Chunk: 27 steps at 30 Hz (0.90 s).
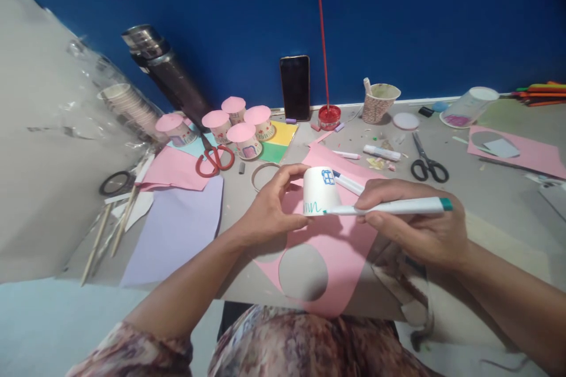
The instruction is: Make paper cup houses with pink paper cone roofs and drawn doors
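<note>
A small white paper cup is held upside down in my left hand, thumb below and fingers behind its left side. It bears a blue window drawing and a green zigzag line along the lower edge. My right hand grips a white felt-tip pen with a green end; its green tip meets the cup near the zigzag. Under both hands lies a pink paper sheet with round holes cut from it. Another white marker with a dark blue end rests just behind the cup.
Several decorated cups with pink paper roofs stand at the back left beside red-handled scissors and a dark flask. A phone leans on the blue wall. Black scissors lie at right; purple paper lies at left.
</note>
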### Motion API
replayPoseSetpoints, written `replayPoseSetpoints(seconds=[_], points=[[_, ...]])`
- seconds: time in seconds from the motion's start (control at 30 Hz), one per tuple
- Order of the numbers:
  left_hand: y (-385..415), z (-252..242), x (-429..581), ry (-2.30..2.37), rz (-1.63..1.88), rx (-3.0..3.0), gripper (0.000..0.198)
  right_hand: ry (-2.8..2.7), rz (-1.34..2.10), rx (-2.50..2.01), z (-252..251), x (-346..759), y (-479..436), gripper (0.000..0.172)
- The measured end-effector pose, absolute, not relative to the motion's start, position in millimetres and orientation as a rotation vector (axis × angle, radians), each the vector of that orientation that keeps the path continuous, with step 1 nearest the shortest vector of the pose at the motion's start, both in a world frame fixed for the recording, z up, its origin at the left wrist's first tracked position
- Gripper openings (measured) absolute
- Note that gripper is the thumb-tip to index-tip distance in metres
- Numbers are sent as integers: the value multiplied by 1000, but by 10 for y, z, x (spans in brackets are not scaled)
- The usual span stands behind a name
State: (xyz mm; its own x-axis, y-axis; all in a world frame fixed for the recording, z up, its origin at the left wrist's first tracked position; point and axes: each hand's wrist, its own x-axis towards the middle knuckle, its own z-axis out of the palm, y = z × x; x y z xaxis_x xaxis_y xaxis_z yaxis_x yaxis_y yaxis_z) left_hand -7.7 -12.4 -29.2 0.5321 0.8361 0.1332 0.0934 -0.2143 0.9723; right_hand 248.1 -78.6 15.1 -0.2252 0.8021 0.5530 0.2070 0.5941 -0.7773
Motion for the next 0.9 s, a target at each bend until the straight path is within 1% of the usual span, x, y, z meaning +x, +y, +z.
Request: replayPoseSetpoints(seconds=[0.13, 0.27, 0.47, 0.63, 0.77, 0.9], points=[[-127, -302, -80, 788, 828, 1667, 81, -1771, 678, -877, 106, 2488, -771, 11], [-128, -316, -88, 781, 829, 1669, 81, -1743, 590, -932, 77, 2491, -764, 11], [-120, -322, -70, 706, 884, 1616, 80, -1774, 719, -871, 102, 2513, -769, 11], [-118, -319, -36, 671, 918, 1541, 76, -1715, 597, -950, 92, 2524, -779, 14], [-122, -335, -27, 658, 921, 1489, 77, -1750, 729, -899, 107, 2529, -781, 13], [-130, -335, -34, 667, 914, 1460, 78, -1701, 677, -918, 114, 2534, -768, 14]])
